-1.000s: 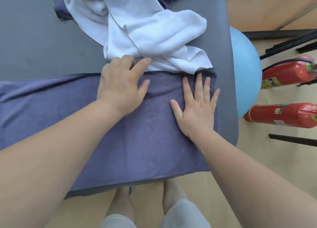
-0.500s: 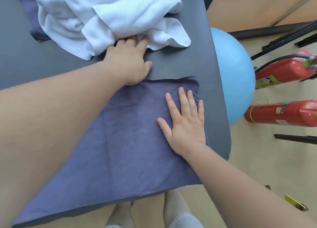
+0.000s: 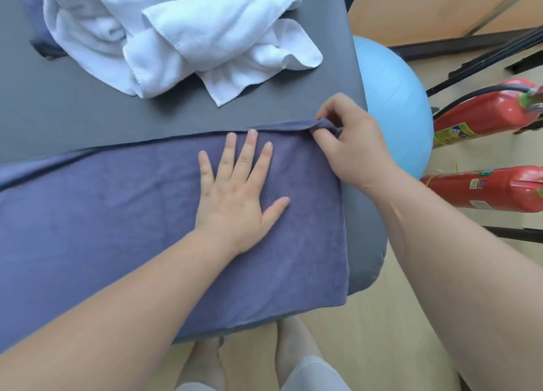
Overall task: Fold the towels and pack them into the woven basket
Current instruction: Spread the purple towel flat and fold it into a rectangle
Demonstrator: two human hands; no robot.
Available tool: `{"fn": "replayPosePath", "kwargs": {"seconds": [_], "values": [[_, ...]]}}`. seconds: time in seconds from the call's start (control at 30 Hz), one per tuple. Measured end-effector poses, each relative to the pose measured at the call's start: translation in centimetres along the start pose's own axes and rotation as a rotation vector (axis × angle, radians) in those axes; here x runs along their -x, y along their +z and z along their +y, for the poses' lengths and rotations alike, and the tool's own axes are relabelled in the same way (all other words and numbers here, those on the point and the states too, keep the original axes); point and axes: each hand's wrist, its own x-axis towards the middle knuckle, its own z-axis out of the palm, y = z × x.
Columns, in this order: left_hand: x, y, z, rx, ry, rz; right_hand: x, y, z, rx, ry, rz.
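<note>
Towel (image 3: 117,229), blue-grey, spread along near edge of table (image 3: 73,111). Left hand (image 3: 235,202) flat on it, fingers straight. Right hand (image 3: 349,146) pinching its far right corner. White towels (image 3: 182,35) heaped beyond, apart. 2 red extinguishers (image 3: 484,111) on floor.

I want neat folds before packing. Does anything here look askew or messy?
The blue towel has its far right corner bunched up where the right hand pinches it, while the left hand presses it flat. Behind it, the white towels lie crumpled in a heap, unfolded. Nothing looks spilled or damaged.
</note>
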Motion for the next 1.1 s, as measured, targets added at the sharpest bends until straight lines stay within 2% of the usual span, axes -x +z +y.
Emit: {"fn": "replayPosePath", "kwargs": {"seconds": [0.07, 0.23, 0.37, 0.5, 0.67, 0.73, 0.83, 0.93, 1.0, 1.07, 1.1], "values": [[-0.2, 0.5, -0.2, -0.043, -0.017, -0.015, -0.2, -0.7, -0.4, -0.135, 0.084, -0.055], [-0.5, 0.7, -0.1, -0.034, -0.039, 0.008, 2.2, -1.0, 0.0, -0.151, 0.235, -0.184], [-0.7, 0.8, 0.1, -0.041, -0.044, 0.015, 5.3, -0.5, 1.0, -0.103, 0.228, -0.169], [-0.6, 0.9, 0.1, -0.044, -0.042, 0.027, 6.0, 0.2, 1.9, -0.242, 0.166, -0.032], [-1.0, 0.5, 0.3, -0.042, -0.064, 0.025, 3.5, -0.2, 1.1, -0.340, 0.141, -0.022], [-1.6, 0.1, 0.4, -0.030, -0.082, 0.028, 2.8, -0.6, 1.1, -0.234, 0.115, -0.022], [-2.6, -0.2, 0.6, -0.021, -0.107, 0.027, 2.5, -1.1, 2.3, 0.059, 0.147, 0.001], [-3.0, -0.2, 0.7, -0.043, -0.111, 0.019, 3.8, -1.7, 3.5, 0.142, 0.149, 0.139], [-3.0, -0.1, 0.7, -0.054, -0.107, 0.021, 5.7, -1.5, 3.3, 0.180, 0.088, 0.232], [-3.0, 0.0, 0.7, -0.058, -0.106, 0.030, 8.4, -0.2, 2.5, 0.331, 0.011, 0.205], [-3.0, 0.0, 0.7, -0.059, -0.106, 0.034, 10.0, 0.9, 2.2, 0.435, -0.027, 0.130]]}}
